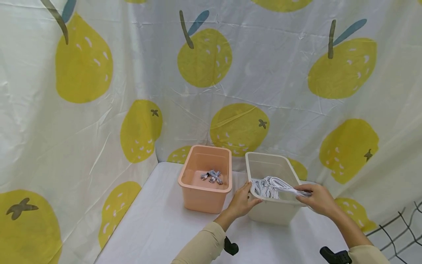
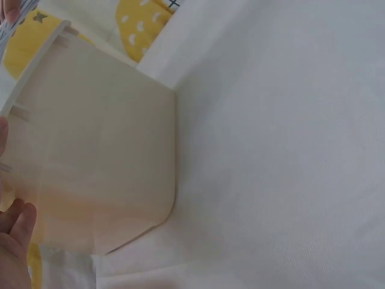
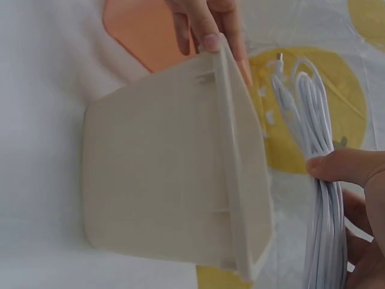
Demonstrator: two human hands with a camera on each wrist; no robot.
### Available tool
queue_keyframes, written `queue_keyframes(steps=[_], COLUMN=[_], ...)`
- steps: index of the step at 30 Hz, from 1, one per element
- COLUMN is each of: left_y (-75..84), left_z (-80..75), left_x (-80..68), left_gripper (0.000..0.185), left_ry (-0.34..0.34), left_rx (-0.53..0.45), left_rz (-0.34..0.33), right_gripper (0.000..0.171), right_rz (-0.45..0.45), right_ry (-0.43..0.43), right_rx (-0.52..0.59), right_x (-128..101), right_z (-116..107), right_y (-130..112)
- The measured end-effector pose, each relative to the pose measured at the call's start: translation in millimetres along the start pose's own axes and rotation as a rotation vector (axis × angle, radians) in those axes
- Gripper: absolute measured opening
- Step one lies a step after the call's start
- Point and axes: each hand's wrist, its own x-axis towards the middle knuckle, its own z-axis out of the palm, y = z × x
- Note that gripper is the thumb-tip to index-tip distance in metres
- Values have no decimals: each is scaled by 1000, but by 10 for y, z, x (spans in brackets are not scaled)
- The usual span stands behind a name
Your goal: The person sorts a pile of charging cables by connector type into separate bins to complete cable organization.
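Left hand: the left hand was laid on the near left corner of the white bin; its thumb was hooked over the rim and the fingers were curled against the outer wall, so the grip was closed on the bin. In the right wrist view the same fingers were seen pinching the rim.
Right hand: the right hand was held at the near right rim of the white bin; its grip was closed on a bundle of white cables, pinched between thumb and fingers. In the right wrist view the thumb was pressed across the looped strands.
White cables: the bundle was stretched across the inside of the white bin, from the left wall to the right hand at the rim; a plug end was seen at the far tip in the right wrist view.
White bin: it was stood upright on the desk, just beside the pink bin, to its right.
Pink bin: a small bundle of grey cables was lain on its floor.
Desk: it was covered by a white cloth.
Backdrop: a white curtain printed with yellow fruit was hung behind and to the left of the desk.
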Motion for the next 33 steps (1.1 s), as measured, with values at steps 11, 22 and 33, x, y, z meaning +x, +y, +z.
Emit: queue_keyframes(steps=[11, 22, 33], left_y=[-12, 9, -31], left_z=[-4, -9, 14], left_x=[-3, -9, 1], left_gripper=[82, 82, 80], left_ry=[-1, -10, 2], left_rx=[13, 3, -11], left_rz=[-6, -30, 2], right_gripper=[26, 29, 34], right_rz=[98, 217, 256], right_ry=[-8, 24, 97], right_rx=[7, 16, -1], right_x=[274, 547, 857], right_z=[38, 180, 353], right_y=[29, 56, 14])
